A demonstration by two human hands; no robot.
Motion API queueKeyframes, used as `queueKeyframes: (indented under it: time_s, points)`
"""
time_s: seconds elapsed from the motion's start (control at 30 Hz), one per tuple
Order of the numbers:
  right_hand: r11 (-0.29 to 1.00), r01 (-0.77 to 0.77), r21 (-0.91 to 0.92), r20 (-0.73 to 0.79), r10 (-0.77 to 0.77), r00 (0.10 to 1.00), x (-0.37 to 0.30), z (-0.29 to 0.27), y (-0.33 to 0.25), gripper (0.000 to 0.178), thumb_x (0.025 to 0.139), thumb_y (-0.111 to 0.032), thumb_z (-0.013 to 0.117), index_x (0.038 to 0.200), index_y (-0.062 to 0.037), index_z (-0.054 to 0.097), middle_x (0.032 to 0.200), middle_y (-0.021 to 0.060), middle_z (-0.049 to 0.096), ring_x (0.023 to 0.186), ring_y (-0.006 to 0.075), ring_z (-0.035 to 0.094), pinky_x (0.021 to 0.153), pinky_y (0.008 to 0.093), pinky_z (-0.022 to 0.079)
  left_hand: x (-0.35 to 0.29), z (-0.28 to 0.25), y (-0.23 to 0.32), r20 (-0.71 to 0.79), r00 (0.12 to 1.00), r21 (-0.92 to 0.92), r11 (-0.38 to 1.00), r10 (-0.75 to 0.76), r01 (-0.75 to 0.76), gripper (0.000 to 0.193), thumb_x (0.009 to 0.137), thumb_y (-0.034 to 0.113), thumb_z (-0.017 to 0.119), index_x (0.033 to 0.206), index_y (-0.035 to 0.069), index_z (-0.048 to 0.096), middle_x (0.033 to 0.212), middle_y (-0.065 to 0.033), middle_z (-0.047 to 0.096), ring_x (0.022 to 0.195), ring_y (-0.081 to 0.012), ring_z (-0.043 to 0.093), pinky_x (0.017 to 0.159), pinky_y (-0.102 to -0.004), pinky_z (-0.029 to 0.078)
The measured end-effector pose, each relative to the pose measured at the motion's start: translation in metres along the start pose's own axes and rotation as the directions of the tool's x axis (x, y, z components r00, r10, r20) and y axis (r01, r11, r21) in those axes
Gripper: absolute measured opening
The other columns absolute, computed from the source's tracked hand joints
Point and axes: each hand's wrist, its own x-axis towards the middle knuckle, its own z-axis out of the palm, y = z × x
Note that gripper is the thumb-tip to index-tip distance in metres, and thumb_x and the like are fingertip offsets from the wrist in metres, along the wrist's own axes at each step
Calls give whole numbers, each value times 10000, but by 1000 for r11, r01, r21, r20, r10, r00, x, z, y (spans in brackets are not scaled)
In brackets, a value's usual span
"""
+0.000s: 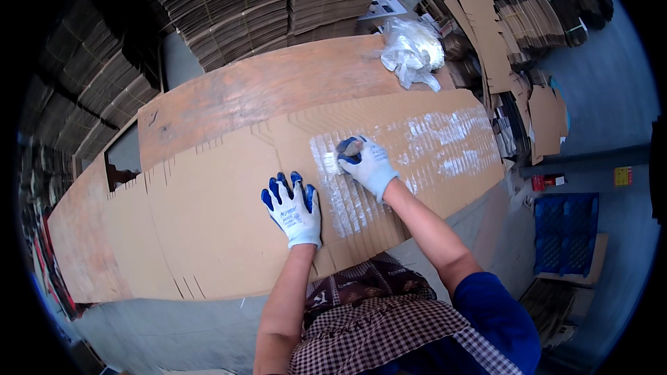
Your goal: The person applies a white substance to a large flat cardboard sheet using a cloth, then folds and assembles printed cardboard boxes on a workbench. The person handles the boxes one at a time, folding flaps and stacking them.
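Note:
A long sheet of brown cardboard (215, 215) lies flat on a wooden table. My left hand (293, 210), in a white glove with blue fingers, rests on it palm down with the fingers spread. To its right, my gloved right hand (369, 165) is closed around a brush (331, 163); its white end touches the cardboard, and the fingers hide most of the grip. Streaky white glue-like stuff (451, 142) covers the sheet's right part. More of it runs down in a striped band (344, 205) between my hands.
Bare wooden tabletop (243, 90) shows beyond the cardboard. A crumpled clear plastic bag (413, 52) sits at its far right corner. Tall stacks of flat cardboard (236, 7) stand behind the table, with more cardboard piles (521, 14) at the far right. A blue pallet (566, 232) is at the right.

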Motion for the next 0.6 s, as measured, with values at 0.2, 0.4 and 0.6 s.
queueKeyframes:
  time_s: [0.2,0.4,0.6]
  points:
    - [946,-61,319,-196,129,972,-20,-12,3,299,829,-254,756,1063,-84,681,1069,150,686,972,355,668,876,427,529,-3,0,-3,24,1000,5,1000,2,-2,435,959,316,591,1330,90,620,1443,-234,501,1380,-399,411,1194,-562,204]
    - [957,-97,275,-269,173,948,-29,1,10,301,842,-258,768,1067,-85,670,1057,144,696,969,346,675,866,408,535,-3,1,-1,27,1000,18,1000,5,-5,455,949,293,610,1351,80,605,1451,-238,498,1375,-403,422,1195,-568,208]
    - [959,15,282,-378,97,921,2,18,13,331,840,-273,786,1077,-90,643,1002,133,681,935,352,673,836,420,541,-1,5,0,3,1000,21,1000,21,-21,457,935,278,631,1347,81,608,1440,-238,511,1360,-401,439,1184,-576,227]
